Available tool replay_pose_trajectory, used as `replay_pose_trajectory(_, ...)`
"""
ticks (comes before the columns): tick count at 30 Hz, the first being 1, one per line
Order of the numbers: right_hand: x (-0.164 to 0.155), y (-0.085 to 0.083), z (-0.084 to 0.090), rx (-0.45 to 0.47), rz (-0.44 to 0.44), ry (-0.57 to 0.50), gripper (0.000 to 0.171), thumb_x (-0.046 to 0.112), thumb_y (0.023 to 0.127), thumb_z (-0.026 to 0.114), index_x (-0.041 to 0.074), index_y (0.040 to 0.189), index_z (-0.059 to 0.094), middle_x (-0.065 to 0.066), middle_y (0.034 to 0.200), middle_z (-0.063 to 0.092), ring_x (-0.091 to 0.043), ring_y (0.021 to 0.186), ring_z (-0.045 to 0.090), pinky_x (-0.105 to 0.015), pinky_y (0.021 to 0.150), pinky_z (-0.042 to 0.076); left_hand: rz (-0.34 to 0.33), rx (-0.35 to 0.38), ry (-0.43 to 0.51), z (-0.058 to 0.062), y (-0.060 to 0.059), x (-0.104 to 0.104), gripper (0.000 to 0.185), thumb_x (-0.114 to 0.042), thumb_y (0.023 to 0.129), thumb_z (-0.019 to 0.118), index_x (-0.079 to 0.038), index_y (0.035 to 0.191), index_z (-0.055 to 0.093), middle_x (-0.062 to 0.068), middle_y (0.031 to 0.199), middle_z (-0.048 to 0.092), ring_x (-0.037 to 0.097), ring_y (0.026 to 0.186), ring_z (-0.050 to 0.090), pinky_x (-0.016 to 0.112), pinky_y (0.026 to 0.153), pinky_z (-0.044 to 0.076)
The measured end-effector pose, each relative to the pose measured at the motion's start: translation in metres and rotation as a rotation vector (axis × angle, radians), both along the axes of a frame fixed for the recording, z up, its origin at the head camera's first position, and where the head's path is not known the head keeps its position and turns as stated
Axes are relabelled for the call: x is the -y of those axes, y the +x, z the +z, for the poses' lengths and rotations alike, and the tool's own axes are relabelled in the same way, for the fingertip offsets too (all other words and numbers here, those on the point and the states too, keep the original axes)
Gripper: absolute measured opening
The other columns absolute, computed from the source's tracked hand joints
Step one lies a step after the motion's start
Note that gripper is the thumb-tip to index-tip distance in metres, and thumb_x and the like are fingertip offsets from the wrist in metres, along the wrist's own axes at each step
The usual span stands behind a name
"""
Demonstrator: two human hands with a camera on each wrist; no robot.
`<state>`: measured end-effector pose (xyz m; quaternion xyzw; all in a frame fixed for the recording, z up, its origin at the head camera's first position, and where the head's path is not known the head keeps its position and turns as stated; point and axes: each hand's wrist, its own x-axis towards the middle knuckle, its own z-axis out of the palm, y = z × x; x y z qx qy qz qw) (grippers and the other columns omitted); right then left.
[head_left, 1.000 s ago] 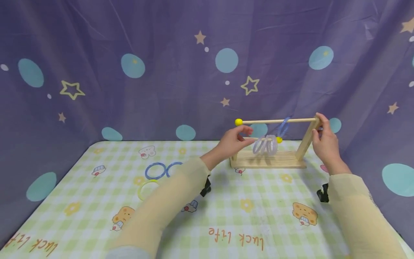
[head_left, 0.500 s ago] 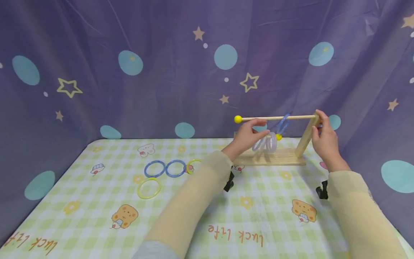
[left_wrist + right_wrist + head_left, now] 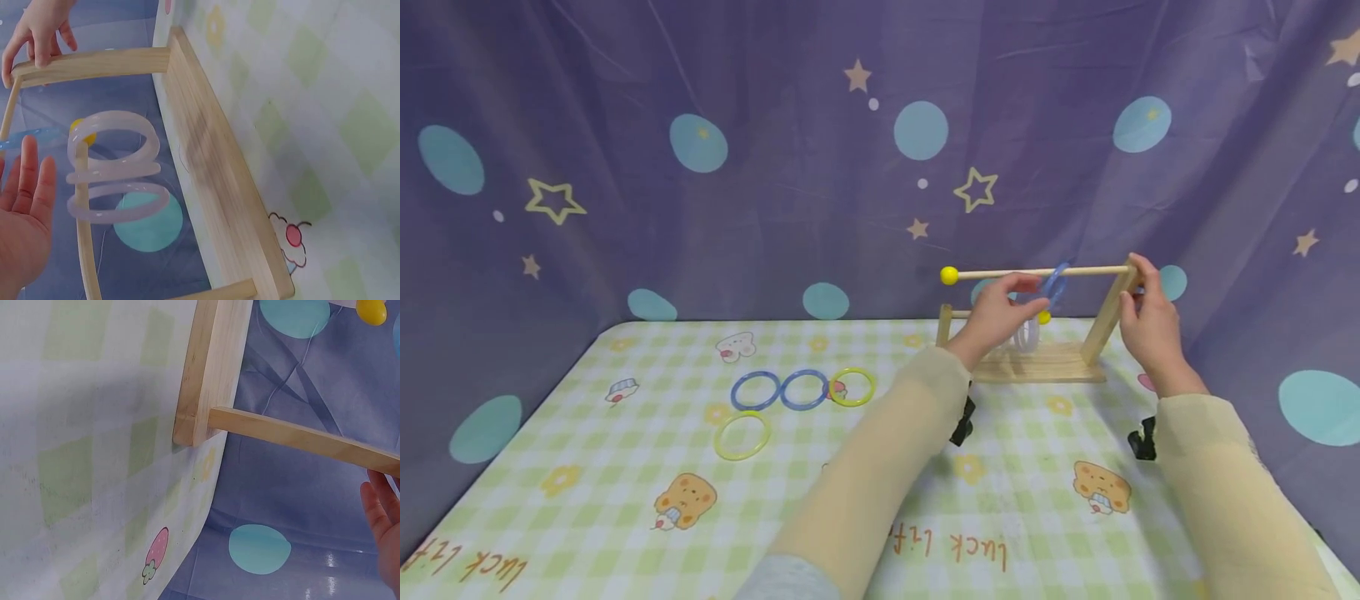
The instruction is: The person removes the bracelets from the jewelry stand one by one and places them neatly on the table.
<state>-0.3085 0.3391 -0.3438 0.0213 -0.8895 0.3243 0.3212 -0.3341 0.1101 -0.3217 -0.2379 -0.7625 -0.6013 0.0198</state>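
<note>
A wooden stand (image 3: 1045, 367) has two rods with yellow ball ends. On its upper rod (image 3: 1000, 273) hangs a blue ring (image 3: 45, 132). Pale translucent rings (image 3: 119, 214) hang on the lower rod near its yellow ball (image 3: 1044, 317). My left hand (image 3: 1000, 310) is beside the blue ring, thumb and fingers apart; the left wrist view shows its fingers extended, and whether they touch the ring I cannot tell. At the stand's right end, my right hand (image 3: 1152, 329) grips the top of the tall post (image 3: 300, 435), fingers over its end.
Left of the stand, two blue rings (image 3: 756, 372) and two yellow rings (image 3: 742, 459) lie flat on the checked tablecloth (image 3: 625, 450). Behind the table hangs a purple curtain (image 3: 790, 233) with stars and blue spots. Black straps (image 3: 1144, 439) show at the wrists.
My left hand has moved right along the stand, past the pale rings, to the blue ring. The right hand stays at the post. The yellow ring behind my left sleeve has come into view.
</note>
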Motion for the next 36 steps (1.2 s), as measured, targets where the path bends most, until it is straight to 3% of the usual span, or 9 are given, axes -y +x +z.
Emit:
replay_pose_trajectory(8,-0.001,-0.002,-0.001,-0.005,-0.004,0.003,0.055,0.004,0.101,0.042,0.019,0.151,0.027,-0.031,0.129,0.049,-0.051,0.108,0.053,-0.062,0.079,0.041,-0.032,0.06,0.061,0.001,0.0,-0.011,0.033,-0.011,0.09,0.072,-0.006,0.121,0.064,0.007,0.108,0.068,0.008,0.071,0.065,0.017,0.066,0.051)
replay_pose_trajectory(14,-0.001,-0.003,0.0,-0.017,-0.005,0.004,0.054,0.004,0.1,0.042,0.019,0.151,0.028,-0.031,0.128,0.05,-0.051,0.107,0.054,-0.063,0.079,0.04,-0.031,0.028,0.123,0.001,-0.001,-0.013,0.027,-0.002,0.089,0.069,-0.002,0.115,0.064,0.007,0.091,0.066,0.017,0.066,0.066,0.027,0.065,0.056)
replay_pose_trajectory(17,-0.001,-0.003,-0.001,-0.01,-0.009,-0.002,0.055,0.004,0.101,0.042,0.02,0.151,0.027,-0.031,0.128,0.05,-0.05,0.106,0.054,-0.062,0.078,0.041,-0.015,0.017,0.119,0.0,-0.001,-0.014,0.025,-0.003,0.089,0.071,-0.002,0.113,0.065,0.004,0.088,0.067,0.013,0.065,0.064,0.026,0.065,0.056)
replay_pose_trajectory(22,-0.001,-0.003,-0.002,0.002,-0.015,0.003,0.055,0.005,0.101,0.042,0.02,0.152,0.026,-0.03,0.128,0.05,-0.048,0.104,0.054,-0.061,0.078,0.04,-0.027,0.052,0.076,-0.001,0.0,-0.018,0.03,-0.008,0.088,0.073,-0.005,0.117,0.065,0.004,0.098,0.07,0.01,0.068,0.065,0.019,0.064,0.053)
replay_pose_trajectory(25,-0.002,-0.004,-0.002,-0.009,-0.015,0.009,0.055,0.005,0.101,0.043,0.02,0.151,0.027,-0.031,0.128,0.05,-0.048,0.103,0.054,-0.062,0.08,0.038,-0.066,0.078,0.082,-0.001,0.002,-0.022,0.036,-0.008,0.088,0.072,-0.004,0.122,0.063,0.01,0.107,0.069,0.015,0.073,0.068,0.023,0.067,0.055)
replay_pose_trajectory(36,-0.002,-0.002,-0.001,0.024,-0.023,-0.001,0.055,0.005,0.101,0.041,0.021,0.152,0.025,-0.031,0.129,0.049,-0.049,0.106,0.053,-0.063,0.081,0.039,-0.106,0.074,0.037,-0.002,0.003,-0.031,0.045,-0.01,0.089,0.072,-0.003,0.131,0.057,0.013,0.118,0.066,0.012,0.071,0.067,0.02,0.066,0.053)
